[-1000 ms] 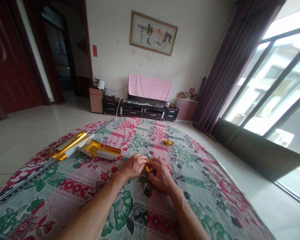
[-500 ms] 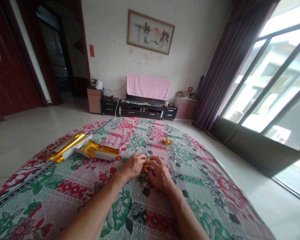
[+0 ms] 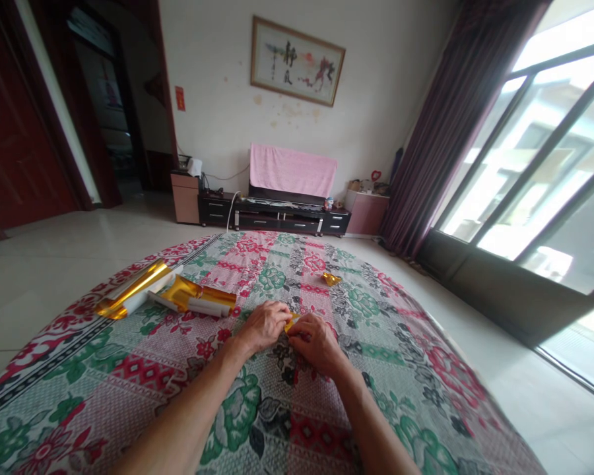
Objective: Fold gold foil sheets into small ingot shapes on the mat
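My left hand (image 3: 263, 326) and my right hand (image 3: 316, 342) meet at the middle of a floral tablecloth (image 3: 257, 396). Both pinch a small piece of gold foil paper (image 3: 292, 322), which is mostly hidden between the fingers. The fingers of both hands are curled closed on it. A finished small gold folded piece (image 3: 332, 279) lies farther away on the cloth, apart from my hands.
Curled gold foil sheets (image 3: 129, 290) and a second gold and white bundle (image 3: 200, 300) lie at the left on the cloth. Beyond the table are a tiled floor, a low black TV cabinet (image 3: 284, 221) with a pink cloth, a dark door at left and large windows at right.
My hands stay together on the gold paper and shift slightly; my right fingers have closed over it so less of the paper shows. The view has tilted a little.
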Tool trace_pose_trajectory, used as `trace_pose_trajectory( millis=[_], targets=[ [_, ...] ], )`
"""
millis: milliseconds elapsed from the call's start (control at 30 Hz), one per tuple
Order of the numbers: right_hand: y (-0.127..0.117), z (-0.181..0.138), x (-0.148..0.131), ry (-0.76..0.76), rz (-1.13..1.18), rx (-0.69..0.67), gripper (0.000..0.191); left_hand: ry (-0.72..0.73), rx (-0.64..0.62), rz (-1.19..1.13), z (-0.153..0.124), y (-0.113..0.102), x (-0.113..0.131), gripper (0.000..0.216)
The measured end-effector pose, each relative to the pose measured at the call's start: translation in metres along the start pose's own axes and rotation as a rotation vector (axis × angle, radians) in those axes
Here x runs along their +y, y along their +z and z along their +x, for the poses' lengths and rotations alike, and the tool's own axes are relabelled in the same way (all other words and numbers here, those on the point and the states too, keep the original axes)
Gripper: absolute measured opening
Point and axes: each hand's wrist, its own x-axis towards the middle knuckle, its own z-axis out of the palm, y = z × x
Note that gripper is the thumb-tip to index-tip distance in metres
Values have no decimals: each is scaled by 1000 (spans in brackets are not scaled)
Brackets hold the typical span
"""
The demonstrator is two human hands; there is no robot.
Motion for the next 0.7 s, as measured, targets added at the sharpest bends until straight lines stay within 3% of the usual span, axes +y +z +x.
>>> trace_pose_trajectory(
  millis=[233, 500, 700],
  targets=[
    [2, -1, -5, -53, -98, 38, 12, -20, 14, -21, 1, 0, 2, 25],
    [4, -1, -17, 47, -283, 105, 13, -15, 13, -36, 0, 2, -2, 28],
    [5, -1, -14, 71, -238, 111, 11, -52, 37, -40, 2, 4, 0, 28]
  ],
)
